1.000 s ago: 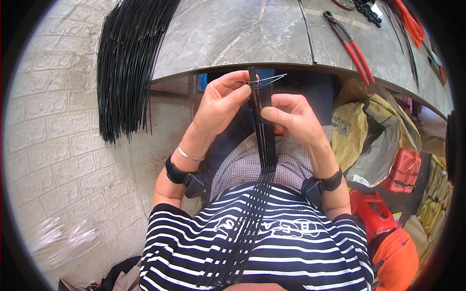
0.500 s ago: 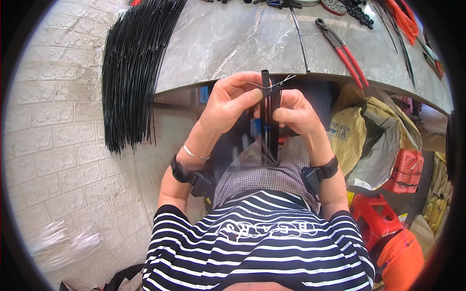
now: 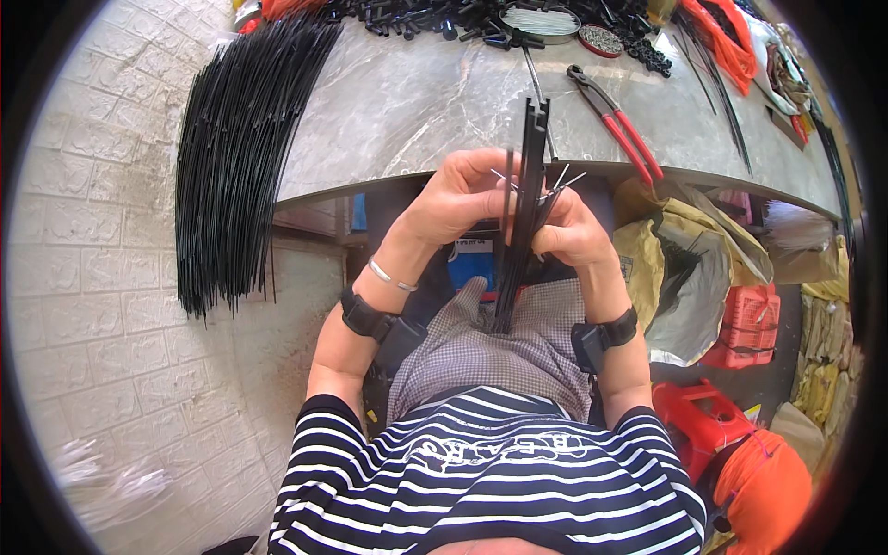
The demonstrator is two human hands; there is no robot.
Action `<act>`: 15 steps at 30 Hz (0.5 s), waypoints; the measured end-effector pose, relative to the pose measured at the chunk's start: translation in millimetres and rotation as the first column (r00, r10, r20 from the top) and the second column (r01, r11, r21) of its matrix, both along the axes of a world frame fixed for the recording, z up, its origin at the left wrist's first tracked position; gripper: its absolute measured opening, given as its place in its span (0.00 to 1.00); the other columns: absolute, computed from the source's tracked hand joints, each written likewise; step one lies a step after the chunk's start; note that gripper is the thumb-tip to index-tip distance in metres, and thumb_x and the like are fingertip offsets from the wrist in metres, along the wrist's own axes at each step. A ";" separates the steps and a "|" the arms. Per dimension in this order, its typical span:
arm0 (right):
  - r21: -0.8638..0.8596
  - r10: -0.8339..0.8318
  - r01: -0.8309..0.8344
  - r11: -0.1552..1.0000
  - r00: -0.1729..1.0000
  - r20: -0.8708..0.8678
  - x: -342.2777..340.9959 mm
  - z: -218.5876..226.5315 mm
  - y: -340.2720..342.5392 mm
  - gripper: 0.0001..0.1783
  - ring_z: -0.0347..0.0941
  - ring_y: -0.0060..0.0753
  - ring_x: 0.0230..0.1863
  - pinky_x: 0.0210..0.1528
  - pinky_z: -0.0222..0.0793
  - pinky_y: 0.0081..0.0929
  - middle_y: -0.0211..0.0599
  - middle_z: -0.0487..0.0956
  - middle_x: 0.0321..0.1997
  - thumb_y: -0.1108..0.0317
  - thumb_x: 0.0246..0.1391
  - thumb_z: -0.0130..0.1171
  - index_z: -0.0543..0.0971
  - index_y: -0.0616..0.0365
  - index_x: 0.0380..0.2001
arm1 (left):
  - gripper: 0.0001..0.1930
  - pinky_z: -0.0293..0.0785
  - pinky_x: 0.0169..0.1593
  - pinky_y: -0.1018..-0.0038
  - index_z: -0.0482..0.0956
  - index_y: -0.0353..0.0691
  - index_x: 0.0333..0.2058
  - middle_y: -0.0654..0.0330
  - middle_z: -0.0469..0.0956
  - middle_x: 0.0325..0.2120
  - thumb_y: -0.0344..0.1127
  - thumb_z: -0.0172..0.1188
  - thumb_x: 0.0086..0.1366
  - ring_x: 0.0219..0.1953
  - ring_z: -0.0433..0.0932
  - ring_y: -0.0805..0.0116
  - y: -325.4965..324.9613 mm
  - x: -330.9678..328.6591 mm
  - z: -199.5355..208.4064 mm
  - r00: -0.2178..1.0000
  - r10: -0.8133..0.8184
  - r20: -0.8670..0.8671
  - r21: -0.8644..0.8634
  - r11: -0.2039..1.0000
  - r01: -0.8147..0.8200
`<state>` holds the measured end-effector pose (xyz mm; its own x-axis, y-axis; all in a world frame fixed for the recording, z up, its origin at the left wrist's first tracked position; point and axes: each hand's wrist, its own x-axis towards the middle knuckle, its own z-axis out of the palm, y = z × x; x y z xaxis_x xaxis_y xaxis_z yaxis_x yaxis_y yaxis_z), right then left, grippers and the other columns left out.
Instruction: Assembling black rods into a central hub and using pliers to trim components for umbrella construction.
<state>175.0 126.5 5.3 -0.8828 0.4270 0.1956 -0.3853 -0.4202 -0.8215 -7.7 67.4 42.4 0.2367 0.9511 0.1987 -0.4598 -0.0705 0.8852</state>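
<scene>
In front of my lap stands a narrow bundle of black rods (image 3: pixel 520 236), like folded umbrella ribs, leaning slightly, its top over the table edge. My left hand (image 3: pixel 464 196) is closed at the bundle's left side, its fingertips partly behind the rods. A thin, dark, motion-smeared rod stands beside those fingers. My right hand (image 3: pixel 569 231) pinches the bundle's right side, thumb toward the rods. Thin silvery wire ends (image 3: pixel 572 176) stick out above the right fingers, and another short end shows by the left. Exactly where the wire passes round the rods is hidden.
Many long black rods (image 3: pixel 245 166) hang over the table's left end. Red-handled pliers (image 3: pixel 615 125) lie across the grey table (image 3: pixel 398 111). Small black parts, a dish of white sticks (image 3: pixel 539 22) and a red-rimmed dish (image 3: pixel 601 41) line the back. A sack (image 3: pixel 689 305) and red can (image 3: pixel 698 425) stand right.
The bundle now reaches higher, its channelled top over the table, and the short black tube top no longer shows between my hands. My right hand is slightly lower; the view takes in more table.
</scene>
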 end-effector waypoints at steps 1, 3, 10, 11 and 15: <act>-0.012 0.039 -0.039 0.999 0.999 0.009 2.3 4.6 -1.0 0.17 0.75 0.21 0.34 0.41 0.71 0.21 0.33 0.81 0.36 0.74 0.42 0.68 0.81 0.67 0.39 | 0.13 0.59 0.64 0.58 0.79 0.34 0.37 0.59 0.77 0.34 0.32 0.66 0.54 0.40 0.75 0.67 -3.2 4.3 5.0 1.000 0.013 0.004 -0.001 1.000 -0.013; 0.054 0.051 -0.052 0.997 0.998 0.031 8.9 8.2 -6.6 0.17 0.75 0.21 0.35 0.41 0.71 0.22 0.32 0.81 0.36 0.75 0.42 0.68 0.81 0.67 0.38 | 0.12 0.59 0.63 0.58 0.79 0.35 0.36 0.59 0.77 0.33 0.32 0.66 0.53 0.40 0.75 0.66 -16.0 12.6 17.0 1.000 0.015 0.003 0.046 0.999 -0.015; 0.179 -0.005 -0.003 0.984 0.999 0.048 15.3 30.8 -24.5 0.15 0.73 0.19 0.34 0.39 0.69 0.20 0.31 0.81 0.35 0.73 0.44 0.67 0.81 0.66 0.37 | 0.11 0.70 0.56 0.69 0.76 0.35 0.41 0.58 0.79 0.36 0.29 0.62 0.60 0.39 0.77 0.68 -30.7 19.4 13.6 0.996 0.086 0.022 -0.023 0.996 -0.086; 0.149 -0.036 0.022 0.989 0.995 0.091 15.5 26.6 -16.3 0.16 0.72 0.15 0.31 0.34 0.67 0.15 0.29 0.81 0.35 0.72 0.46 0.65 0.80 0.65 0.40 | 0.15 0.72 0.50 0.76 0.71 0.34 0.49 0.59 0.78 0.38 0.29 0.58 0.63 0.40 0.77 0.71 -26.2 19.7 10.4 0.991 0.129 0.039 -0.049 0.991 -0.127; 0.118 -0.121 0.103 0.988 0.981 0.153 16.6 20.2 1.8 0.18 0.71 0.13 0.29 0.28 0.66 0.12 0.26 0.80 0.33 0.70 0.49 0.64 0.79 0.62 0.44 | 0.24 0.73 0.45 0.76 0.63 0.32 0.56 0.57 0.79 0.39 0.38 0.56 0.67 0.39 0.77 0.73 -26.2 29.7 10.8 0.921 0.389 -0.016 -0.028 0.921 -0.389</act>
<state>191.6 128.2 25.5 -0.8541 0.5089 0.1075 -0.2858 -0.2865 -0.9144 22.0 41.2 53.1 -0.1511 0.9742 0.1677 -0.3927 -0.2149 0.8942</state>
